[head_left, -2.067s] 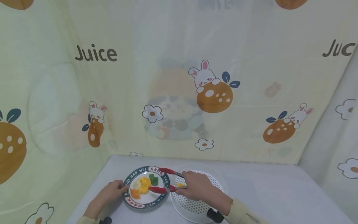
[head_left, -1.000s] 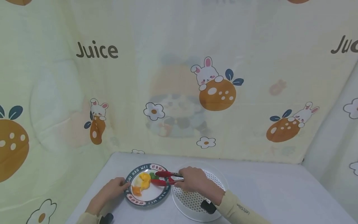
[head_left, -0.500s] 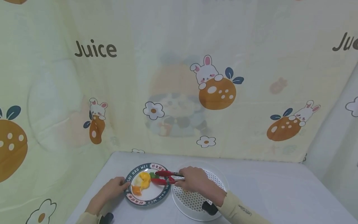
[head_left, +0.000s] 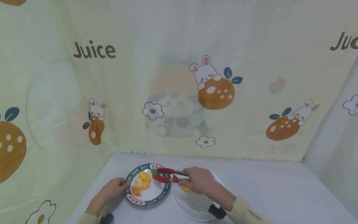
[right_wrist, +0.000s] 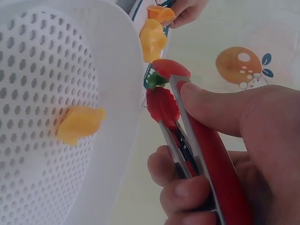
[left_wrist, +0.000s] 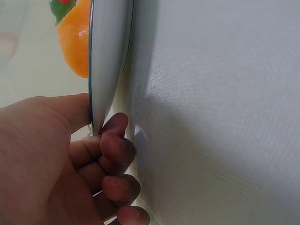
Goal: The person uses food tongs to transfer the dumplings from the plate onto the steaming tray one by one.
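My left hand [head_left: 112,190] holds the rim of a round white plate [head_left: 152,194] with a dark lettered border, thumb on top and fingers curled beneath, as the left wrist view shows. On it lie yellow pieces [head_left: 144,181], a pale piece [head_left: 137,183] and an orange piece [head_left: 136,190], all soft-looking and wrinkled. My right hand [head_left: 199,180] grips red-tipped metal tongs [head_left: 162,179] over the plate's right side. Between the tong tips sits a small green piece [right_wrist: 156,80]. A yellow piece [right_wrist: 80,124] lies in the white perforated basket [head_left: 193,202] below my right hand.
Plate and basket stand side by side on a white table [head_left: 265,189]. Behind them hangs a pale printed curtain [head_left: 173,124] with oranges, rabbits and flowers, and another sheet of it covers the left side.
The tongs, wide apart at first, have come together at the green piece. Since half a second ago, right hand and tongs have shifted slightly right and up. The left hand stays on the plate.
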Motion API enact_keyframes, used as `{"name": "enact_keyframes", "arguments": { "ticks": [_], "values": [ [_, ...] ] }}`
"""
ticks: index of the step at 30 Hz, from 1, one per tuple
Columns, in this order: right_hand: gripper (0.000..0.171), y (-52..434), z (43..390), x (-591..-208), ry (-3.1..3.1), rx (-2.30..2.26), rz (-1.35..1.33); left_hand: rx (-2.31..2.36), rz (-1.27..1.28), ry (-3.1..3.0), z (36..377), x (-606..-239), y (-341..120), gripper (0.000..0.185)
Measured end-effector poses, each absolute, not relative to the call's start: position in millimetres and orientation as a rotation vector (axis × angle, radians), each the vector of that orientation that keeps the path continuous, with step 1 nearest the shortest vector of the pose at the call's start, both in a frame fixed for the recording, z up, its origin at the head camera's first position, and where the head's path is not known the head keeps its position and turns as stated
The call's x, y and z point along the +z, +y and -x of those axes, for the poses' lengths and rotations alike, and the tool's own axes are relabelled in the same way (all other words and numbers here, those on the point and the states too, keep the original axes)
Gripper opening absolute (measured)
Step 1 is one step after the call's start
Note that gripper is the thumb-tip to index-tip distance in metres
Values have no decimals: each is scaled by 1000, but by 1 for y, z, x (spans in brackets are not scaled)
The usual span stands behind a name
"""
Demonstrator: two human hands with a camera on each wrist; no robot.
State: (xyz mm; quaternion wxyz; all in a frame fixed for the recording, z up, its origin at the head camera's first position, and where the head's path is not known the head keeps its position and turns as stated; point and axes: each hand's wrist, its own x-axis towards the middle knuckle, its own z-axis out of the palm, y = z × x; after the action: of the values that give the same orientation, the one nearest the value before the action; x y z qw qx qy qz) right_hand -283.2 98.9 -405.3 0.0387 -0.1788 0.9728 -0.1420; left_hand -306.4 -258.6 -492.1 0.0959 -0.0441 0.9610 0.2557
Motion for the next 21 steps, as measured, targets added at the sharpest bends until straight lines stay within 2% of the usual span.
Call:
{"name": "enact_keyframes", "arguments": {
  "ticks": [21],
  "values": [
    [55, 137, 256, -400, 3033, -569, 533, 773, 148, 2836, 307, -495, -258, 29]
  ]
}}
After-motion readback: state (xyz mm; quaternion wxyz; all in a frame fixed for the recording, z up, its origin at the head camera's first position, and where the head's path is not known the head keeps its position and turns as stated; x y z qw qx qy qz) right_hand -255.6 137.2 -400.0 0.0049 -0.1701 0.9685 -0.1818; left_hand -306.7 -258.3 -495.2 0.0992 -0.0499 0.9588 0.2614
